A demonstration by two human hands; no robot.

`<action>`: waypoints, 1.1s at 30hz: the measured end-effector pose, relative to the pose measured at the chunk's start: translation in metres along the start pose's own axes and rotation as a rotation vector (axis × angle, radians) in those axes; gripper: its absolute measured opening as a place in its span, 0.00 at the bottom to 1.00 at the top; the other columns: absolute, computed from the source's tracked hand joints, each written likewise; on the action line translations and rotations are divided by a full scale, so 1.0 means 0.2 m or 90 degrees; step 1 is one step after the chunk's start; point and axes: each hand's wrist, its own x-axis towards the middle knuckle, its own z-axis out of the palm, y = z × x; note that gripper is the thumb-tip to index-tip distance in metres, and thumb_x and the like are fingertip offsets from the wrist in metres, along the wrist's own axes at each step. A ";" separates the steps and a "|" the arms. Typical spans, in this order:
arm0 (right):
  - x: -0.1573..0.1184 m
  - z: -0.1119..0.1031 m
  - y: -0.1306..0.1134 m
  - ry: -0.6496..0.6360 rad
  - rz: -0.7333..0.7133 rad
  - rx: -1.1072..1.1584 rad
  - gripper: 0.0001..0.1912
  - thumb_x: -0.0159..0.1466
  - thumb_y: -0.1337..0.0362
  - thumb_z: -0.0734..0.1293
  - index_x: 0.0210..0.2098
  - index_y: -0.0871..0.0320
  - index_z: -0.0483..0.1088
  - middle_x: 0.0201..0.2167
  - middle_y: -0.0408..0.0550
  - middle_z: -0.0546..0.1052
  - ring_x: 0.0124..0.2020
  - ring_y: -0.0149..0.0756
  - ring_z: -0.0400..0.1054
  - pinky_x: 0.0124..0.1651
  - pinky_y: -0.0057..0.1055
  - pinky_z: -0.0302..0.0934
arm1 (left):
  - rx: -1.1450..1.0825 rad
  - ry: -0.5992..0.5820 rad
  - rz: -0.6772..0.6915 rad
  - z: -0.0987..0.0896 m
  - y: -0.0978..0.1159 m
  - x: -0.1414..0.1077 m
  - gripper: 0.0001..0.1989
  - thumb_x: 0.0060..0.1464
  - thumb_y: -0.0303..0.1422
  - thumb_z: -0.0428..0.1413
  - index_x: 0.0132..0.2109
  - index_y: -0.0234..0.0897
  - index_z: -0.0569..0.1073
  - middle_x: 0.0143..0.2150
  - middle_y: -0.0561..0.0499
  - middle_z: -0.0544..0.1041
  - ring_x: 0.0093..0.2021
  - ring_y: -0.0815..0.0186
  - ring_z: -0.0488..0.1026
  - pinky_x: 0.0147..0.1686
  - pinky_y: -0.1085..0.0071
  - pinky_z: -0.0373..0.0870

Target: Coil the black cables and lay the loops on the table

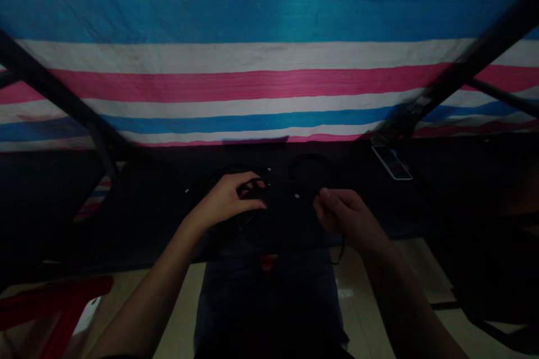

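From my end I see the left hand (pixel 238 199) with its thumb and fingers parted in a curve. A dark strand (pixel 252 180) crosses by its fingertips; in this dim light I cannot tell whether they grip it. Under and around that hand a coil of black cable (pixel 208 178) lies on the dark desk (pixel 155 210).

The right hand (pixel 339 213) I see closed, thumb pressed against the forefinger, pinching a thin dark cable (pixel 342 249) whose lower part hangs beneath the palm. I cannot make out whether this joins the strand at the left hand.

Just beyond the right hand, toward its left, a looped cable (pixel 311 155) rests on the desk, with a small pale connector (pixel 297 196) near the fingers. Farther out, to the right of that hand, I have a light-edged phone (pixel 392 164). Beyond both hands hangs a striped sheet (pixel 252 84).
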 end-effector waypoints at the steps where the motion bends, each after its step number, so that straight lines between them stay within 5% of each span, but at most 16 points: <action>1: 0.00 -0.01 0.00 0.011 -0.003 0.024 0.30 0.62 0.37 0.66 0.21 0.57 0.66 0.12 0.32 0.50 0.14 0.23 0.41 0.17 0.24 0.36 | -0.003 0.035 0.006 0.01 -0.03 -0.01 0.11 0.55 0.36 0.63 0.45 0.39 0.78 0.39 0.50 0.80 0.38 0.64 0.75 0.36 0.70 0.70; 4: -0.01 -0.03 0.00 0.054 -0.022 0.093 0.29 0.61 0.37 0.68 0.21 0.56 0.65 0.12 0.31 0.48 0.13 0.22 0.39 0.17 0.24 0.36 | 0.001 0.156 0.010 0.03 -0.08 -0.06 0.11 0.64 0.36 0.53 0.40 0.37 0.79 0.35 0.49 0.79 0.36 0.65 0.74 0.38 0.69 0.70; 9: -0.03 -0.10 0.03 0.105 -0.024 0.128 0.28 0.61 0.39 0.69 0.20 0.56 0.64 0.12 0.31 0.47 0.13 0.22 0.38 0.16 0.25 0.35 | -0.052 0.336 -0.118 0.01 -0.14 -0.13 0.21 0.66 0.43 0.48 0.34 0.35 0.77 0.26 0.50 0.75 0.26 0.66 0.69 0.27 0.72 0.66; 15: -0.11 -0.23 0.07 0.143 0.001 0.062 0.29 0.62 0.38 0.67 0.19 0.56 0.64 0.13 0.33 0.47 0.14 0.24 0.38 0.18 0.27 0.34 | -0.010 0.196 -0.134 -0.12 -0.10 -0.20 0.14 0.58 0.42 0.57 0.32 0.37 0.79 0.28 0.50 0.78 0.30 0.65 0.72 0.30 0.72 0.66; 19: -0.15 -0.24 0.04 -0.155 0.122 -0.090 0.32 0.65 0.37 0.63 0.25 0.60 0.72 0.14 0.35 0.54 0.16 0.25 0.44 0.19 0.27 0.37 | -0.045 0.217 -0.156 -0.12 -0.10 -0.21 0.14 0.58 0.41 0.57 0.31 0.37 0.77 0.27 0.52 0.75 0.28 0.68 0.69 0.27 0.73 0.63; 24: -0.12 -0.01 0.02 -0.515 0.079 -0.253 0.22 0.72 0.54 0.60 0.32 0.60 0.78 0.24 0.42 0.71 0.24 0.26 0.59 0.28 0.25 0.52 | -0.054 0.314 -0.158 0.02 -0.09 -0.12 0.16 0.58 0.42 0.56 0.27 0.37 0.71 0.23 0.55 0.68 0.25 0.69 0.64 0.25 0.73 0.60; 27: -0.09 0.11 0.08 -0.587 0.103 -0.346 0.14 0.68 0.67 0.61 0.32 0.59 0.78 0.27 0.41 0.74 0.29 0.27 0.66 0.33 0.24 0.56 | -0.105 0.356 -0.150 0.05 -0.03 -0.09 0.16 0.61 0.41 0.54 0.28 0.38 0.69 0.20 0.57 0.62 0.22 0.71 0.59 0.21 0.73 0.55; 30: -0.11 0.14 0.19 -0.605 0.217 -0.415 0.13 0.65 0.70 0.61 0.34 0.57 0.78 0.24 0.39 0.71 0.26 0.28 0.65 0.29 0.23 0.54 | -0.258 0.362 -0.141 0.00 0.04 -0.13 0.17 0.62 0.44 0.56 0.28 0.40 0.65 0.19 0.60 0.55 0.18 0.73 0.51 0.17 0.73 0.48; 33: -0.17 0.13 0.36 -0.508 0.281 -0.530 0.11 0.65 0.65 0.62 0.37 0.56 0.78 0.28 0.44 0.75 0.27 0.32 0.67 0.27 0.26 0.54 | -0.409 0.422 -0.136 -0.15 0.09 -0.23 0.21 0.62 0.46 0.55 0.27 0.42 0.57 0.19 0.63 0.47 0.16 0.74 0.43 0.14 0.73 0.45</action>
